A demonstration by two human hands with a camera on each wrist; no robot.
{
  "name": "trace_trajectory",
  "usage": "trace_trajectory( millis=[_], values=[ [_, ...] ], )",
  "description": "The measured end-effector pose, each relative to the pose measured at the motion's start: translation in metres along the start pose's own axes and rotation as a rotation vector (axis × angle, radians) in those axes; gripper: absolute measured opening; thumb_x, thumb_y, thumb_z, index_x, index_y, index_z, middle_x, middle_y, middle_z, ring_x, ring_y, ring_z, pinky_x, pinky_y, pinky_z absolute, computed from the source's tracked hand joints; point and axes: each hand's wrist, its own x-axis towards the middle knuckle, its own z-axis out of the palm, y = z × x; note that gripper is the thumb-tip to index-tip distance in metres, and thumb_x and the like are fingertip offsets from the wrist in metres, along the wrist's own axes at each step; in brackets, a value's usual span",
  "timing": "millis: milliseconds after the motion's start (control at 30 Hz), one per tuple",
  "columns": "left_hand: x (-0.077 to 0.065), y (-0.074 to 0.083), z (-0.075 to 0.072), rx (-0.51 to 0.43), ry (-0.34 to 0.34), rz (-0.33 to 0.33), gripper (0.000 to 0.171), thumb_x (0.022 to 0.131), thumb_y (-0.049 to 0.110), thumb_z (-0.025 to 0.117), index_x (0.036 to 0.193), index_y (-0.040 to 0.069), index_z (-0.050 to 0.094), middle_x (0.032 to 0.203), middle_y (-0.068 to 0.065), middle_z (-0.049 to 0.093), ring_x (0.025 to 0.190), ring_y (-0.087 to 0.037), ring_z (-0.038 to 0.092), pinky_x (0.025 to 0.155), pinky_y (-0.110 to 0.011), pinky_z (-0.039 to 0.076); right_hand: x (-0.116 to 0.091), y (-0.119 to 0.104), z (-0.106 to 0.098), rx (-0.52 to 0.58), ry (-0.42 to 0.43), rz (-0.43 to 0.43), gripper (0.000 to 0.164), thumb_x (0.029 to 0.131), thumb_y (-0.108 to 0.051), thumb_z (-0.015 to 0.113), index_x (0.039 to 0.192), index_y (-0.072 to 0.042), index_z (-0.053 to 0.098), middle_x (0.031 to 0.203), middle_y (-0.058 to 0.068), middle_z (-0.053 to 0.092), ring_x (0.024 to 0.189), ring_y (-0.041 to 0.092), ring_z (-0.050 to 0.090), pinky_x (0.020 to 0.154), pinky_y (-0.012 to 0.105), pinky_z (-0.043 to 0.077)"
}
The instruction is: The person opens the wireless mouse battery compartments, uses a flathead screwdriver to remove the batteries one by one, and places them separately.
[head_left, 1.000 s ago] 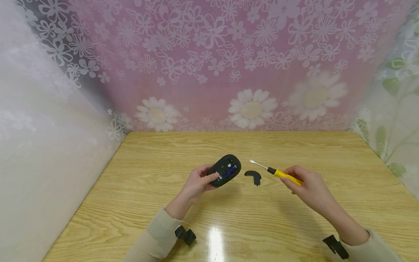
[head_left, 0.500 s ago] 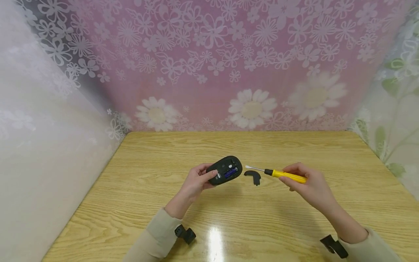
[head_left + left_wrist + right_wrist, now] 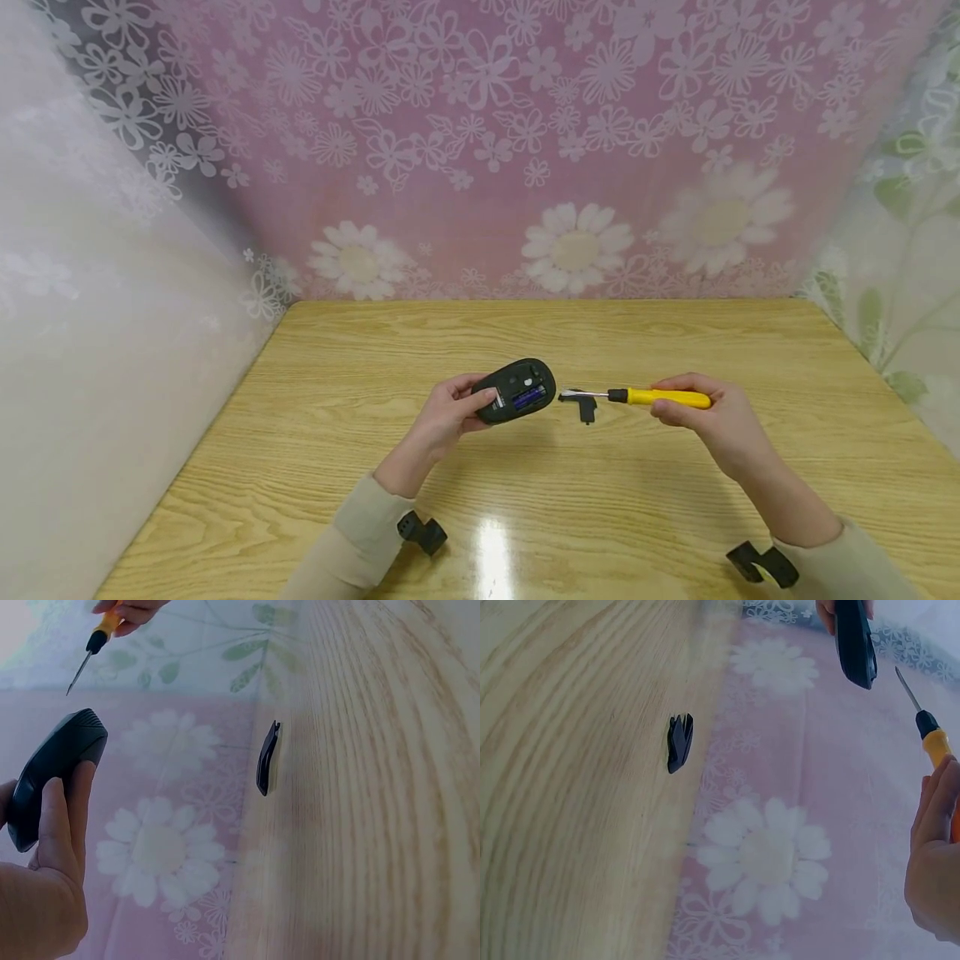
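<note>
My left hand (image 3: pixel 442 417) grips a black computer mouse (image 3: pixel 513 392) above the table, its underside turned up and the thumb on its label. In the mouse's uncovered compartment lies a blue battery (image 3: pixel 530 396). My right hand (image 3: pixel 716 417) holds a yellow-handled screwdriver (image 3: pixel 667 398) with a black collar, its flat metal tip pointing left at the mouse. A small space separates tip and mouse in both wrist views. Below the screwdriver, the black battery cover (image 3: pixel 587 408) lies on the table; the shaft overlaps it in the head view. The left wrist view shows the cover (image 3: pixel 267 759) edge-on.
The wooden table (image 3: pixel 360 350) runs back to a pink floral curtain (image 3: pixel 450 167). Pale sheeting (image 3: pixel 112 292) closes the left side, and a leaf-patterned sheet (image 3: pixel 907 250) the right. Black camera mounts (image 3: pixel 422 533) sit at both sleeve cuffs.
The screwdriver has swung from a slant to nearly level, its tip moving left and down toward the mouse. The mouse has turned slightly clockwise in my left hand. The cover stays put.
</note>
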Motion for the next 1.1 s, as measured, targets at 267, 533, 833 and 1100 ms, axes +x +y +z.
trace_trajectory(
  millis=[267,533,833,1100],
  values=[
    [0.0016,0.0031,-0.0022,-0.007,-0.004,-0.006,0.038,0.086,0.004,0.055,0.12,-0.011,0.046,0.095,-0.01,0.061,0.076,-0.015,0.062,0.063,-0.025,0.053,0.0021,0.0018,-0.0032,0.196,-0.042,0.004,0.026,0.082,0.003,0.059,0.1,-0.013,0.068,0.095,0.0,0.056,0.078,0.011,0.06,0.069,0.021,0.051],
    [0.0019,0.0057,-0.0038,0.0,-0.013,-0.01,0.039,0.086,0.005,0.056,0.121,-0.011,0.046,0.097,-0.012,0.061,0.078,-0.016,0.062,0.063,-0.026,0.053,0.0025,0.0022,-0.0043,0.256,-0.05,-0.029,0.025,0.084,0.003,0.056,0.098,-0.013,0.068,0.094,0.001,0.057,0.078,0.012,0.062,0.069,0.022,0.051],
    [0.0015,0.0069,-0.0034,0.002,-0.027,-0.003,0.038,0.085,0.003,0.056,0.119,-0.011,0.046,0.093,-0.01,0.061,0.078,-0.017,0.062,0.064,-0.028,0.053,0.001,0.0,-0.003,0.209,-0.037,-0.027,0.021,0.083,0.0,0.058,0.097,-0.012,0.068,0.091,0.001,0.058,0.077,0.012,0.063,0.069,0.023,0.051],
    [0.0005,0.0055,-0.0006,0.024,-0.043,-0.008,0.035,0.084,0.002,0.058,0.116,-0.011,0.05,0.091,-0.01,0.06,0.077,-0.019,0.062,0.062,-0.029,0.053,0.0025,0.0013,0.0027,0.037,-0.017,-0.014,0.019,0.08,-0.002,0.063,0.098,-0.007,0.068,0.091,-0.003,0.06,0.076,0.012,0.062,0.066,0.025,0.052]
  ],
)
